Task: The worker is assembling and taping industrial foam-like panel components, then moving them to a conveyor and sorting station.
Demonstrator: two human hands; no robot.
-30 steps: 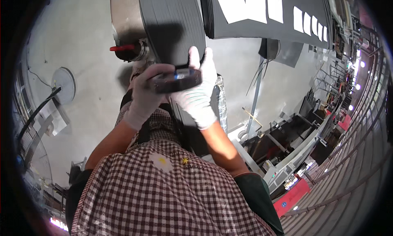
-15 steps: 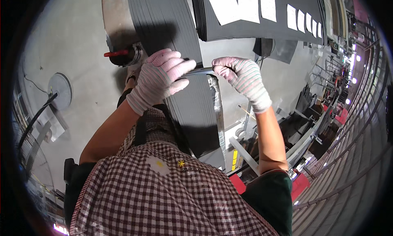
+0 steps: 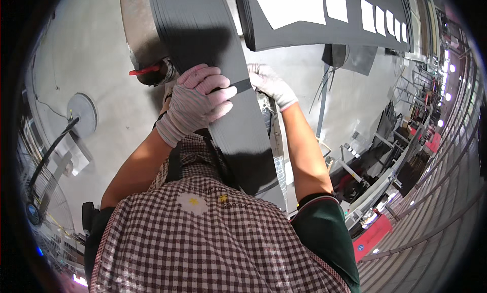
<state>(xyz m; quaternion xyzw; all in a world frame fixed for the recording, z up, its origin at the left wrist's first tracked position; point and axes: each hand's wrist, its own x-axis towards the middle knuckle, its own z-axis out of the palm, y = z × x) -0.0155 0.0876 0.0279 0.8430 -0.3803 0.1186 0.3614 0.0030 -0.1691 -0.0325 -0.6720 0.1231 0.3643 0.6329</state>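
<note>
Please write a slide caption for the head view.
Gloved left hand and gloved right hand at opposite sides of a grey sheet stack crossed by a dark strip.

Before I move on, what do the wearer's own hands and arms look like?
The left hand wears a knit glove, whitish with thin grey stripes and pinkish fingers. The right hand wears a similar pale knit glove. Both forearms are bare below short sleeves: the right sleeve is dark green with thin cuff trim; the left sleeve looks dark too.
</note>
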